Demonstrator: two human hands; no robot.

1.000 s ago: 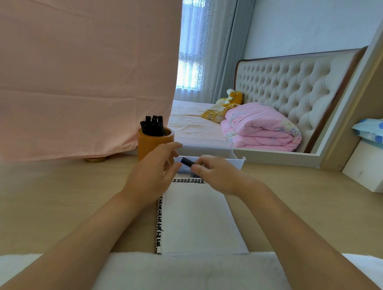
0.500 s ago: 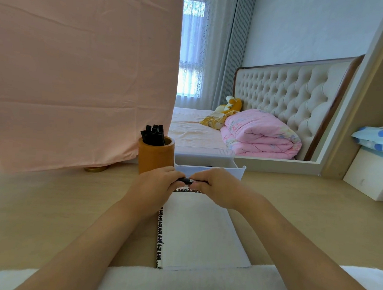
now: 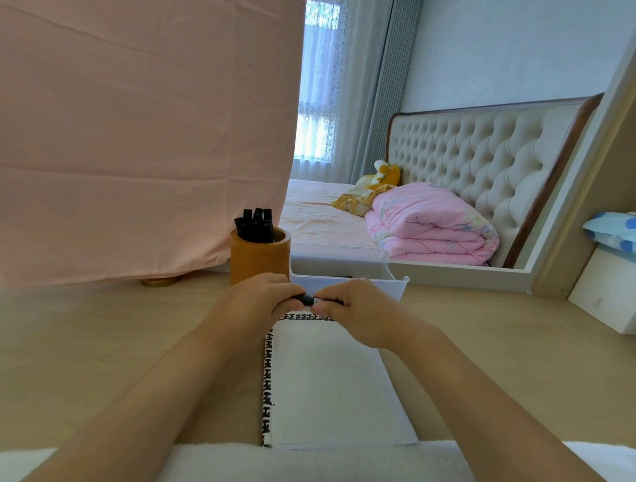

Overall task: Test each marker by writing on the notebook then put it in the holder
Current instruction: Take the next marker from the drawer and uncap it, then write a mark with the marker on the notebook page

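Both hands meet over the far end of the notebook (image 3: 334, 380), which lies open on the wooden desk (image 3: 86, 347) with a blank white page facing up and a black-and-white patterned edge along its left and far sides. The left hand (image 3: 259, 304) and the right hand (image 3: 357, 311) each curl their fingers around one end of a black marker (image 3: 308, 298), which lies level between them; only a short stretch of it shows in the gap between the two grips. Just behind the left hand stands an orange-brown round holder (image 3: 259, 258) with several black markers (image 3: 256, 225) standing upright in it. To the right of the holder, right behind the hands, sits a white tray (image 3: 395, 282). A pink cloth (image 3: 132, 123) hangs behind the desk on the left, and a folded pink quilt (image 3: 430, 224) lies on a bed farther back.
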